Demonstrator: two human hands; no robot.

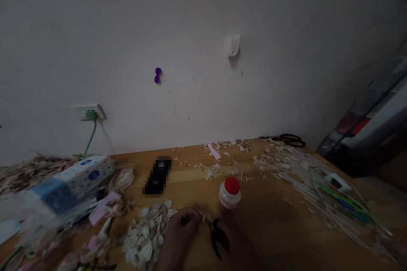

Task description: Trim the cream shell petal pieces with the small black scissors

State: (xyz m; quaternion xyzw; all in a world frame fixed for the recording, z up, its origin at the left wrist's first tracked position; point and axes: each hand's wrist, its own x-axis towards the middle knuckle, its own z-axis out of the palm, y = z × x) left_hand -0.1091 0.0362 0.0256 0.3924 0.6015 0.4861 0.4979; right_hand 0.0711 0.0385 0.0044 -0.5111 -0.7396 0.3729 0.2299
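Note:
My right hand (234,241) is wrapped round black-handled scissors (219,237), whose blades point up and left toward my other hand. The fingers of my left hand (182,230) are pinched together at the blade tips. A tiny pale bit shows at those fingertips, too small and dark to name. Just left of that hand lies a heap of pale, petal-like pieces (144,233). A bottle with a red cap (232,186) stands upright beyond the scissors, near my right hand.
A black pixelated phone-like object (158,176) lies on the wooden table (187,186). Tissue pack (76,180), pink paper (104,207) and artificial-looking blossoms (92,245) crowd the left. Scraps, another pair of black scissors (291,139), pale strands (305,194) and a white device (338,182) occupy the right.

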